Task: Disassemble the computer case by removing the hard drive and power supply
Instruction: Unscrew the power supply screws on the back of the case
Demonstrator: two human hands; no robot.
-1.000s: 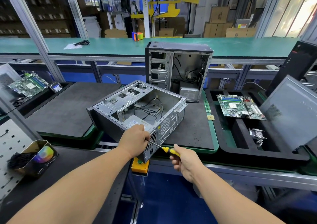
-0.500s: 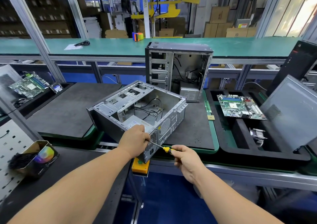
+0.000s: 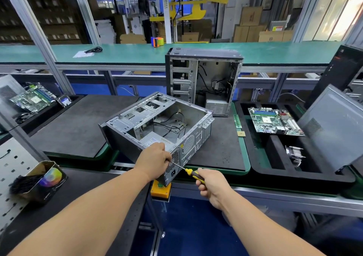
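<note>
At the frame's center, the open computer case lies on its side on the dark surface. The left hand grasps its near corner over the power supply. The right hand grips a screwdriver, tip against the case's rear.

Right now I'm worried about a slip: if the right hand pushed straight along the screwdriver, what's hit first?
Probably the left hand, gripping the case corner where the screwdriver tip ends; right hand.
</note>
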